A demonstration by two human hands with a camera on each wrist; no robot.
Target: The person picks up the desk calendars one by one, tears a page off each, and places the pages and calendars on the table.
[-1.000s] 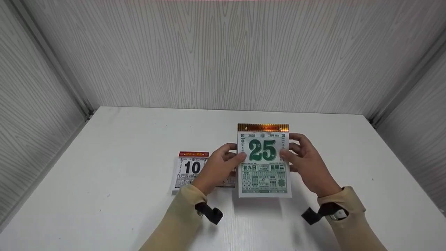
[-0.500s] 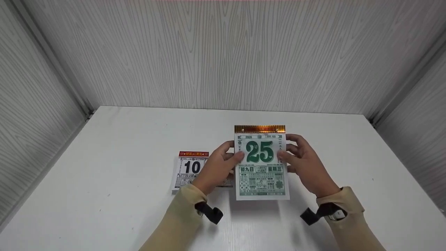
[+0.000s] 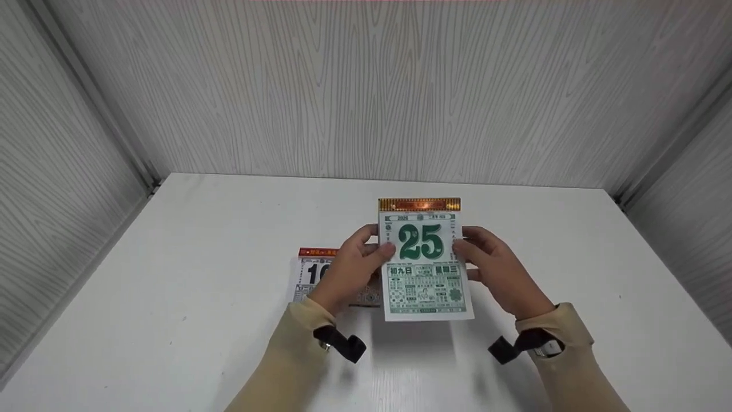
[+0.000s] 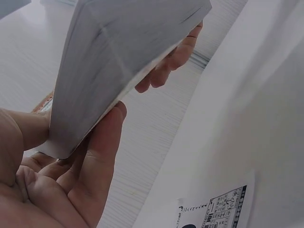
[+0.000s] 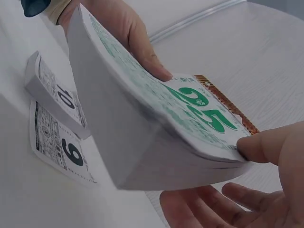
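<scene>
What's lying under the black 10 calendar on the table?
A loose page printed 9 lies flat on the table, partly tucked beneath the 10 calendar. Anything further under is covered.

Both forearms, in tan sleeves, are rising from the bottom edge of the head view and converging toward the centre of the frame; a black strap is circling each wrist; the left hand (image 3: 349, 273) is sitting left of centre, thumb pressing forward, fingers curling behind what it is gripping; the right hand (image 3: 496, 269) is mirroring it right of centre, thumb on top, fingers spreading beneath, as the right wrist view is showing at lower right.
</scene>
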